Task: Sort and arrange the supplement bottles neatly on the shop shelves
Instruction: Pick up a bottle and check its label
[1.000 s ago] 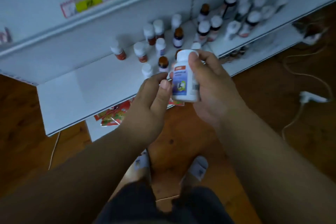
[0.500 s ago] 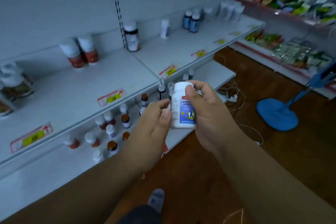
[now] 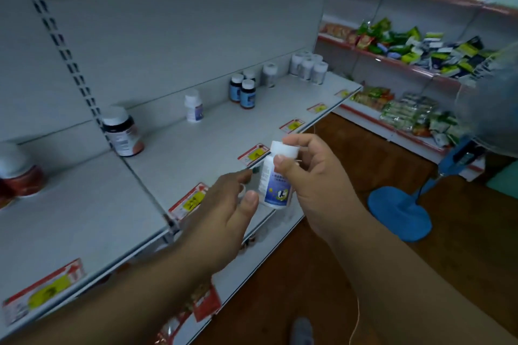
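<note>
My right hand [image 3: 316, 176] pinches a white supplement bottle [image 3: 276, 179] with a blue label by its neck, just under the white cap, in front of the shelf edge. My left hand [image 3: 224, 213] hovers beside the bottle's base with relaxed fingers, its thumb tip near the label; I cannot tell if it touches. On the middle shelf [image 3: 213, 137] stand a matching white bottle [image 3: 194, 105], dark blue-labelled bottles [image 3: 243, 91], a wide dark bottle with a pink label [image 3: 122, 131] and a cluster of white bottles [image 3: 308, 66]. A red-labelled bottle [image 3: 21, 171] stands at far left.
Red and yellow price tags [image 3: 253, 152] line the shelf's front edge. A lower shelf [image 3: 269, 241] juts out below my hands. A blue fan base [image 3: 399, 214] stands on the wooden floor at right, and snack packets [image 3: 414, 45] fill red-edged shelves beyond.
My view has risen from the low shelf to the middle shelf. The bottle has come up with my right hand, whose grip shifted to the neck. My left hand has loosened and drawn slightly away.
</note>
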A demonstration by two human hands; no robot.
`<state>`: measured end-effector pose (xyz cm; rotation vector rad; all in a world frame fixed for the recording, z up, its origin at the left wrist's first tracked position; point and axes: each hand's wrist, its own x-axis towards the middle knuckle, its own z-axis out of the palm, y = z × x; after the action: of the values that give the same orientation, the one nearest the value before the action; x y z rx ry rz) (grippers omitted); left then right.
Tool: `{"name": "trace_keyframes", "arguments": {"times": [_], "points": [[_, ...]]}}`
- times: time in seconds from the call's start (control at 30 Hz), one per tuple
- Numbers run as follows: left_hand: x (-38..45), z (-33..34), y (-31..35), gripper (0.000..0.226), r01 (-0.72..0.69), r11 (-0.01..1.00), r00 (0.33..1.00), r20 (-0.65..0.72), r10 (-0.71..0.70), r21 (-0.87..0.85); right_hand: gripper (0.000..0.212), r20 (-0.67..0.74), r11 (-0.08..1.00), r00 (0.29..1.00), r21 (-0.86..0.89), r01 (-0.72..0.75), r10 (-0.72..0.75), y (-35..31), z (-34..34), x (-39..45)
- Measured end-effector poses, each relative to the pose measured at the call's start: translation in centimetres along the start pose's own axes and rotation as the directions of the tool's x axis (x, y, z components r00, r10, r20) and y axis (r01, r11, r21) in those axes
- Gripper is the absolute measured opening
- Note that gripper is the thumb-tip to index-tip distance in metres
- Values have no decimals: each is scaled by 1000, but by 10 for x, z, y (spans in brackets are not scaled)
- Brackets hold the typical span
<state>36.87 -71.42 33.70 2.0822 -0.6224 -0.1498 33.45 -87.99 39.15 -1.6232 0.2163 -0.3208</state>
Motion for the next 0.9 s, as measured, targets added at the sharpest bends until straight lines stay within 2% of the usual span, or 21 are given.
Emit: {"name": "trace_keyframes", "arguments": {"times": [0.13,0.3,0.5,0.63,0.77,0.9], "points": [[56,32,-7,74,9,997,997,-72,-4,73,27,137,998,991,-58,12,-4,24,-28,75],[101,46,-18,76,144,977,974,-200,-111,159,31,275,974,960,-201,108,-50,43,-30,155],[145,27,-51,82,329,893,932,-254,-257,306,32,413,917,910,-348,194,-36,56,1,239],[185,11,-73,71,370,843,920,-277,-275,390,34,490,852,871,-439,285,-39,65,34,287],[219,0,-81,71,394,792,908,-329,-259,466,32,550,794,834,-488,362,-43,71,55,323],[249,-11,-88,75,438,666,888,-405,-216,604,29,594,712,797,-511,481,-112,75,69,357]]}}
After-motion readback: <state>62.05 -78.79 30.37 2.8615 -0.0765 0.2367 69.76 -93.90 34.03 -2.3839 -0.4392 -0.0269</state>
